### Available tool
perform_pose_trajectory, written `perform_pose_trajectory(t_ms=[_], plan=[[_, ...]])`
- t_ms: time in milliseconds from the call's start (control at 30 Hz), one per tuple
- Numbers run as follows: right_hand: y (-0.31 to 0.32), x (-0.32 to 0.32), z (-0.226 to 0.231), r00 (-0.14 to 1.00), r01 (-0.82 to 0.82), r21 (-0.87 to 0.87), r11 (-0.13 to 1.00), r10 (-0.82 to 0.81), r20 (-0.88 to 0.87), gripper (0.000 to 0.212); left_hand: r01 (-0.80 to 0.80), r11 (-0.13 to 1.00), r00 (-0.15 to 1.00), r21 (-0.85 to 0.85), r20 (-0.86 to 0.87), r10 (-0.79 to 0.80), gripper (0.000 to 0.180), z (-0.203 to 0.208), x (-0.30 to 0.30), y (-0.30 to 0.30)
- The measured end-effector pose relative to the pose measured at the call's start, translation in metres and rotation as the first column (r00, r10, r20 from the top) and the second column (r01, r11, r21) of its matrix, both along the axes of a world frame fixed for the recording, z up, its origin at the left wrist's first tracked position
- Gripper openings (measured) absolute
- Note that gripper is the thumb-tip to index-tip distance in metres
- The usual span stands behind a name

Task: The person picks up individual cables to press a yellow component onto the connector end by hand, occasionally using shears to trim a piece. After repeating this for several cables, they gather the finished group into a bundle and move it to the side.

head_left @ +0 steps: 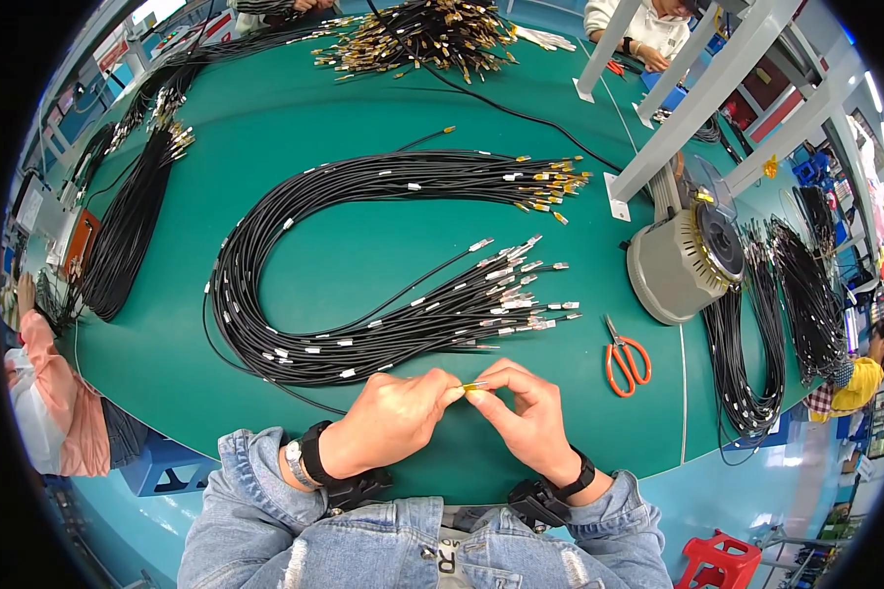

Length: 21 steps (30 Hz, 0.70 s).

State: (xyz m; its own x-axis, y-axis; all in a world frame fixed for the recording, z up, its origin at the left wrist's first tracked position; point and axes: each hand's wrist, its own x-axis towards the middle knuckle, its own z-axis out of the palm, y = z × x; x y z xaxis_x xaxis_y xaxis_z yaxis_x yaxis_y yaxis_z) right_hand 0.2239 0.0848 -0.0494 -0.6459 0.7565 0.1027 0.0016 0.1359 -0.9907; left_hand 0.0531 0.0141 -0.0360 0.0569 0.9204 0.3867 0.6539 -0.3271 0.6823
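Note:
My left hand [403, 407] is closed in a pinch near the table's front edge. It holds a yellow-tipped cable end [474, 386], and a black cable runs out from behind this hand to the left. From the other side my right hand [525, 407] pinches the same end between thumb and forefinger. Just beyond both hands, a large bundle of black cables [236, 285] lies bent in a U, with its opening to the right. Yellow-sleeved connectors [550, 182] finish its far leg; white-tagged silver connectors [521, 285] finish the near one.
Orange-handled scissors [619, 344] lie to the right on the green table [363, 108]. Behind them stand a round grey machine [663, 270] and white metal posts [658, 142]. More cable bundles lie at left [133, 231], far back [422, 39] and right [746, 363]. Other people sit around the table.

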Motion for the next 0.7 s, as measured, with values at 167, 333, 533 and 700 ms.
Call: perform_pose_trajectory(t_ms=[167, 333, 533, 700], plan=[[0.005, 0.002, 0.001, 0.999, -0.039, 0.191, 0.981, 0.041, -0.004, 0.010, 0.102, 0.985, 0.976, 0.139, -0.204, -0.073, 0.009, 0.011, -0.009, 0.003], [0.011, 0.000, 0.009, 0.995, 0.092, -0.024, 0.995, -0.093, -0.034, 0.014, 0.130, 0.920, 0.939, 0.371, -0.345, 0.006, 0.015, 0.001, -0.011, 0.004], [0.019, 0.016, 0.015, 0.990, -0.134, -0.423, 0.896, 0.137, -0.023, 0.014, 0.104, 0.892, 0.953, 0.440, -0.301, 0.038, 0.019, -0.006, -0.009, 0.005], [0.016, 0.018, 0.007, 0.967, -0.249, -0.301, 0.920, 0.222, -0.123, 0.016, 0.112, 0.891, 0.953, 0.439, -0.301, 0.028, 0.019, -0.009, -0.006, 0.007]])
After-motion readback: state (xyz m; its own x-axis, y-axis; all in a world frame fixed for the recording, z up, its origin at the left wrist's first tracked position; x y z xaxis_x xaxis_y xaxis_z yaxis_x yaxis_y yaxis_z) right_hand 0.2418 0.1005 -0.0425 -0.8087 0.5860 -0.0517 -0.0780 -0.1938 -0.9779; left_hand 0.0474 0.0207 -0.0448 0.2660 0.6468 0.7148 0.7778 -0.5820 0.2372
